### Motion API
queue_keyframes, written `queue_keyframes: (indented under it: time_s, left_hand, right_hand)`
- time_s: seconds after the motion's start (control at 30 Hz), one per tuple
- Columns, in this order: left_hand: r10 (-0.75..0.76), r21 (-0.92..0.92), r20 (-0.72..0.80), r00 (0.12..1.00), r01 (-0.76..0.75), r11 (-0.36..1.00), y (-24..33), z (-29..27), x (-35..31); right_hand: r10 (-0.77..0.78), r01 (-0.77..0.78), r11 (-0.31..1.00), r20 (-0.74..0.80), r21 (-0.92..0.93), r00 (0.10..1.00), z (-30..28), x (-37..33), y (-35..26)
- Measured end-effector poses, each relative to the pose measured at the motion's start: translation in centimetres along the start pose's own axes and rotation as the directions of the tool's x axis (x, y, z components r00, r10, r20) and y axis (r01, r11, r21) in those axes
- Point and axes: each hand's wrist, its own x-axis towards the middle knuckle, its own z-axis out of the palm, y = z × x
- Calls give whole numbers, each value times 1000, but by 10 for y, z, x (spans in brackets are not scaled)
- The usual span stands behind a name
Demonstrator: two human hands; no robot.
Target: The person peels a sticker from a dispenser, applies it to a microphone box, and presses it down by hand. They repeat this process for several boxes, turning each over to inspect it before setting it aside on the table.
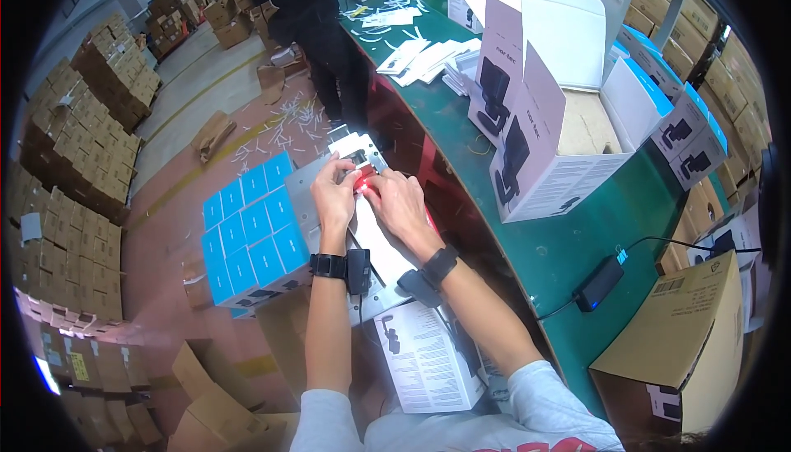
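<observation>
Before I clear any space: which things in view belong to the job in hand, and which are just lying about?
Likely in the job:
red piece, at the fingertips of the left hand and right hand
grey metal device, beneath the hands

Apparently lying about:
white scraps, strewn on the floor
crumpled brown cardboard, on the floor

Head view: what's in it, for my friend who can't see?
Someone's left hand and right hand meet at a small red part over a grey metal plate. Blue-topped boxes sit left; an open box stands on the green table, right.
</observation>
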Motion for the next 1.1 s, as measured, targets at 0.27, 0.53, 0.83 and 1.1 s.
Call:
queue_keyframes:
  time_s: [0.27,0.53,0.83,1.1]
  left_hand:
    - [-31,-60,-10,999,30,998,2,-1,-1]
    - [-63,-45,-3,998,63,997,8,-3,-1]
    - [-78,-100,6,997,79,992,8,-4,-3]
    - [-46,-18,23,999,47,999,10,-5,-3]
  right_hand:
    - [201,-235,957,195,170,960,-5,15,3]
    - [184,-207,934,107,292,977,-9,14,3]
    - [455,-373,429,160,823,876,-40,-12,24]
    - [507,-401,769,-93,498,857,-78,-66,45]
